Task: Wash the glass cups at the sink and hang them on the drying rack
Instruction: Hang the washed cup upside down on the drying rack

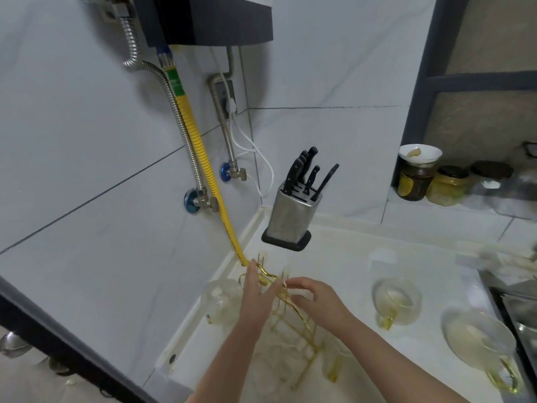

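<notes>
Over the gold drying rack [293, 321] at the counter's left, your left hand [255, 298] lies flat-fingered on its top loop; your right hand [316, 298] curls there, grip unclear. Two glass cups [396, 301] wait right, toward the sink [520, 312]; likely hanging step, so fetch one next.

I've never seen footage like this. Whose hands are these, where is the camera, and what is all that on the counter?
No machine here: a person wears a camera on the head, looking down at their own hands. Both hands, left hand and right hand, are at a gold wire drying rack on the white counter. A glass cup hangs on the rack's left side. Two more cups with yellow handles sit to the right. Behind stands a knife block. Whether either hand has a grip on the rack is too blurred to tell.
</notes>
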